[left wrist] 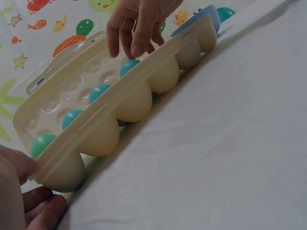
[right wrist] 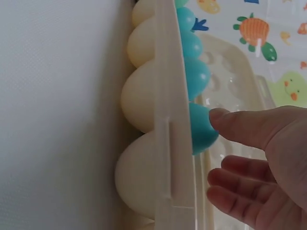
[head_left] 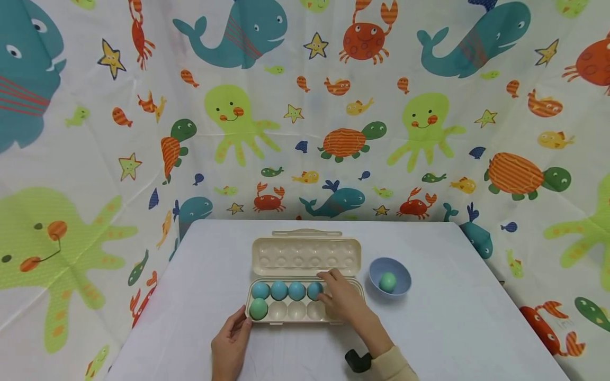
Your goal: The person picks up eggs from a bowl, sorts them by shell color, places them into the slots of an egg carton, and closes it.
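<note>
A cream plastic egg carton [head_left: 296, 321] lies with its lid [head_left: 307, 256] folded back. Several blue eggs [head_left: 278, 290] fill the left part of its far row, and a green egg [head_left: 259, 309] sits in the near-left cup. At the carton's left end my left hand [head_left: 230, 344] holds the corner, thumb at the rim and fingers beneath in the left wrist view. Over the right half hovers my right hand [head_left: 345, 299]. Its thumb [right wrist: 240, 125] touches the rightmost blue egg [right wrist: 201, 129], while the other fingers stay loosely spread, apart from the egg.
To the right of the carton stands a blue bowl [head_left: 404, 286] with one green egg [head_left: 388, 282] inside. A white cloth covers the table [head_left: 452, 317]. Behind and beside it hangs a curtain [head_left: 305, 153] printed with sea animals. A black band [head_left: 357, 361] is near the right wrist.
</note>
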Action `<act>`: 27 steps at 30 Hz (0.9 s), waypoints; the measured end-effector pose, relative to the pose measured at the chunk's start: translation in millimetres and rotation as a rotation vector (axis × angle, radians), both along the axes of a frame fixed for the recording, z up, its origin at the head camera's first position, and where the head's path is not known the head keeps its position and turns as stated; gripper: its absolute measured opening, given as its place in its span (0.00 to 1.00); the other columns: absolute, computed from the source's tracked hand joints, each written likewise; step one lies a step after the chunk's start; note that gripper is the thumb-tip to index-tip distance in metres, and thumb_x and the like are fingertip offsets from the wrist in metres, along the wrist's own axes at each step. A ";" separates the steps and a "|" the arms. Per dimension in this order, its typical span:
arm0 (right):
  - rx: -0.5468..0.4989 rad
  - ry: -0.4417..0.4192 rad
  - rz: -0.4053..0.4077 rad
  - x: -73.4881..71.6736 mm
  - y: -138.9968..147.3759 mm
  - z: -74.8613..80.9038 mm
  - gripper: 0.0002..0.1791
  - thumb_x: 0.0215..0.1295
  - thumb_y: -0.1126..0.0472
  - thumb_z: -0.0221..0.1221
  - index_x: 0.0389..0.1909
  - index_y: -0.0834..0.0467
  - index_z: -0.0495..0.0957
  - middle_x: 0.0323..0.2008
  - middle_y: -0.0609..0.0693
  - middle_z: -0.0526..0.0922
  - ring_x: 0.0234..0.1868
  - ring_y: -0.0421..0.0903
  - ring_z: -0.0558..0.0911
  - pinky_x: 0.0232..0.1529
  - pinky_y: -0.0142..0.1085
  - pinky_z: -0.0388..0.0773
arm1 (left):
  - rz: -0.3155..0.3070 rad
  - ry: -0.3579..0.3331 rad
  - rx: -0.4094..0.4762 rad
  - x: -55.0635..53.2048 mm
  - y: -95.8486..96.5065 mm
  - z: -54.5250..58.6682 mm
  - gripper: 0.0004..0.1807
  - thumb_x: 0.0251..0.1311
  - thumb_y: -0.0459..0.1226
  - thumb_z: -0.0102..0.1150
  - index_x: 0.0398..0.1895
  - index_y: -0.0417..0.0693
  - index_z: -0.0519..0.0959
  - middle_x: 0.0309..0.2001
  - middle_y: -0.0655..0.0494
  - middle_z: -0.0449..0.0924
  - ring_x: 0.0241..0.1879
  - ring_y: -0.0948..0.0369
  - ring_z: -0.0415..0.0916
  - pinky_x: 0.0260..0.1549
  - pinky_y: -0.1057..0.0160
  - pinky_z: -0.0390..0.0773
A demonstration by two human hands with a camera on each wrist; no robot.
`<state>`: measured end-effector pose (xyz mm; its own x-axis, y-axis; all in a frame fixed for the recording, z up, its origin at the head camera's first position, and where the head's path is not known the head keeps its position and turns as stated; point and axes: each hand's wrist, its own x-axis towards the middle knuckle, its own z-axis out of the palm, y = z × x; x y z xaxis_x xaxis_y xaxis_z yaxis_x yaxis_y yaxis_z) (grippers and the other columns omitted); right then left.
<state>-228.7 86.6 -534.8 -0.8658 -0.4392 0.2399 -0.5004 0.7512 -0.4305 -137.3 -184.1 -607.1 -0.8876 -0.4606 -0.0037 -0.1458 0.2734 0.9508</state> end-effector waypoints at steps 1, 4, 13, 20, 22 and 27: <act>-0.002 0.008 0.000 0.1 0.9 1.0 0.27 0.64 0.56 0.68 0.62 0.56 0.74 0.49 0.51 0.77 0.45 0.45 0.81 0.45 0.40 0.84 | 0.003 0.003 0.000 -0.1 0.1 0.0 0.20 0.67 0.35 0.61 0.62 0.45 0.78 0.57 0.44 0.83 0.43 0.84 0.74 0.43 0.82 0.79; -0.004 0.040 -0.009 1.1 3.0 3.2 0.26 0.63 0.56 0.69 0.60 0.56 0.75 0.48 0.51 0.77 0.47 0.47 0.80 0.46 0.42 0.84 | 0.006 0.005 0.000 -0.3 0.3 0.3 0.20 0.67 0.35 0.61 0.62 0.45 0.78 0.56 0.44 0.84 0.43 0.84 0.75 0.42 0.83 0.79; 0.004 0.140 -0.082 6.0 11.8 11.3 0.22 0.62 0.54 0.69 0.56 0.55 0.79 0.49 0.52 0.80 0.52 0.51 0.80 0.52 0.46 0.83 | 0.009 0.014 0.001 0.1 1.2 0.8 0.20 0.67 0.36 0.62 0.62 0.44 0.78 0.56 0.44 0.84 0.43 0.81 0.77 0.42 0.83 0.79; -0.031 0.170 -0.141 5.1 25.4 17.5 0.22 0.63 0.56 0.68 0.56 0.58 0.79 0.51 0.55 0.79 0.54 0.54 0.78 0.56 0.49 0.80 | 0.016 0.029 -0.019 0.3 2.1 0.1 0.20 0.66 0.36 0.63 0.61 0.44 0.79 0.55 0.43 0.84 0.44 0.78 0.79 0.42 0.81 0.80; -0.022 0.188 -0.162 4.6 30.2 19.8 0.22 0.63 0.56 0.68 0.56 0.60 0.79 0.53 0.56 0.79 0.57 0.55 0.77 0.59 0.50 0.79 | 0.013 0.021 -0.018 0.6 1.5 0.3 0.20 0.67 0.36 0.62 0.61 0.44 0.79 0.55 0.44 0.84 0.44 0.80 0.77 0.42 0.82 0.80; -0.022 0.264 -0.191 3.5 42.9 23.7 0.25 0.61 0.58 0.70 0.57 0.63 0.78 0.58 0.61 0.79 0.60 0.59 0.77 0.61 0.53 0.78 | 0.004 -0.001 -0.017 0.6 0.5 0.6 0.21 0.67 0.36 0.61 0.62 0.45 0.78 0.57 0.44 0.84 0.43 0.84 0.74 0.42 0.82 0.80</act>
<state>-225.2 129.4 -511.1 -0.8387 -0.2665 0.4748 -0.4475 0.8342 -0.3222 -136.6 -183.5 -606.5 -0.8859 -0.4640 0.0033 -0.1481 0.2894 0.9457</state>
